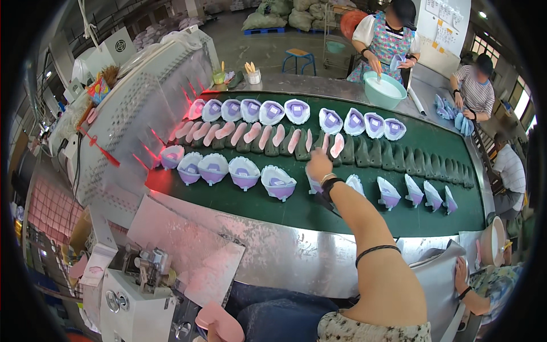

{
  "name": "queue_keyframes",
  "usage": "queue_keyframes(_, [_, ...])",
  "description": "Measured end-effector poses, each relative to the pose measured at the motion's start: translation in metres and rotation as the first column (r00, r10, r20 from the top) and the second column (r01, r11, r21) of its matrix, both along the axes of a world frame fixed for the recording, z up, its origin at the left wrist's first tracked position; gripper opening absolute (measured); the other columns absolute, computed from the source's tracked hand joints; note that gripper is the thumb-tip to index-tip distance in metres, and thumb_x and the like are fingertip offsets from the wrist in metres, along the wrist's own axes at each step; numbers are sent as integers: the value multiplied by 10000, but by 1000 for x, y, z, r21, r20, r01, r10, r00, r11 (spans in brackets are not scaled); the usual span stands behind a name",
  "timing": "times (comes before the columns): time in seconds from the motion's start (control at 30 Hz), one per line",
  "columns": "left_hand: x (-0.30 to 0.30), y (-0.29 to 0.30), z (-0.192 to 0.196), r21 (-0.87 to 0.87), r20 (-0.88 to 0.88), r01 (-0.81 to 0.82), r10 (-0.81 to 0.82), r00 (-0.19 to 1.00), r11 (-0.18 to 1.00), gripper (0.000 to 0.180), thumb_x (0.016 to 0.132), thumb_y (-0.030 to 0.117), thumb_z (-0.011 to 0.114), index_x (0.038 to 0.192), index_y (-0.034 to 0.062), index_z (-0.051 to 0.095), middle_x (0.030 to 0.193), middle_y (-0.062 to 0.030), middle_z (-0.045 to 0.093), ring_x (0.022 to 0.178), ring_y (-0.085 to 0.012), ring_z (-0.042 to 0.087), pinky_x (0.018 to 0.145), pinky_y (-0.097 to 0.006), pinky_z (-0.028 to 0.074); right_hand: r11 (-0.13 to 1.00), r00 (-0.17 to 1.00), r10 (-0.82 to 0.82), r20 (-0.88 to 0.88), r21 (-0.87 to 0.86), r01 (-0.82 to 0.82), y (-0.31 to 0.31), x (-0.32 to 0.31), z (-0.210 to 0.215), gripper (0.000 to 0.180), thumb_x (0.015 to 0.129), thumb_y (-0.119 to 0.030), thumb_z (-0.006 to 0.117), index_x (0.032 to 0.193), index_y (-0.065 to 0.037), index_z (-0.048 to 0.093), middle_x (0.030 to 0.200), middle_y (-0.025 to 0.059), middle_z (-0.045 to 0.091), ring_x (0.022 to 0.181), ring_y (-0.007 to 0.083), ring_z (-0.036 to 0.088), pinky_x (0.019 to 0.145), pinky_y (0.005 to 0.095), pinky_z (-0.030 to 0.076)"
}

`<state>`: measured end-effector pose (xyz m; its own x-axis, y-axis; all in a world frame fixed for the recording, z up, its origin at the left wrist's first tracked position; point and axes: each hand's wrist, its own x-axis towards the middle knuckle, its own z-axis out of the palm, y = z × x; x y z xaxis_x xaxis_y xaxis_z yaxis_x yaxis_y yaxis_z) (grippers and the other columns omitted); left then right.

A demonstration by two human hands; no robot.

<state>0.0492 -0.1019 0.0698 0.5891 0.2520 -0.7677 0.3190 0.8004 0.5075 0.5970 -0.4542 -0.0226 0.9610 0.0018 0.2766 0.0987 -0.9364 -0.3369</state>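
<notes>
Head view: right hand (319, 165), its grip unclear, reaches over the green belt (222, 200) beside curved pink insoles (251, 133) on dark-green foot forms (376, 154); left hand (213, 333) grips a rounded pink pad (221, 319); pale sacks (265, 15) lie beyond.

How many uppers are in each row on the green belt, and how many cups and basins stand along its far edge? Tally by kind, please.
Far-row uppers: 10
Near-row uppers: 11, one partly hidden by the right hand
Cups: 2
Basin: 1
Total: 24
</notes>
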Motion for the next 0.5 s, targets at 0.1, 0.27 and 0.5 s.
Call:
queue_keyframes(0.1, [29, -21, 43, 120, -62, 63, -55, 997, 991, 433, 911, 355, 562, 1226, 67, 492, 1085, -85, 601, 1012, -233, 581, 886, -374, 485, 896, 904, 337, 262, 207, -394, 55, -31, 17, 208, 759, -127, 585, 948, -62, 647, 993, 151, 610, 925, 338, 608, 768, 434, 509])
queue_keyframes(0.27, [31, -1, -4, 115, 22, 60, -63, 998, 991, 448, 916, 309, 555, 1278, 58, 476, 1137, -104, 590, 1037, -243, 579, 885, -373, 487, 320, 437, 899, 27, 641, -698, 181, -214, 70, 273, 958, -289, 468, 983, -43, 583, 908, 134, 591, 830, 265, 579, 768, 375, 469])
queue_keyframes(0.5, [25, 37, -43, 742, 192, -53, -137, 972, 669, 413, 954, 291, 527, 1197, -42, 517, 1107, -181, 620, 960, -261, 624, 846, -381, 514, 180, 250, 968, 0, 694, -698, 258, -374, 104, 367, 940, -347, 503, 1037, -3, 587, 978, 177, 589, 888, 362, 584, 781, 417, 484])
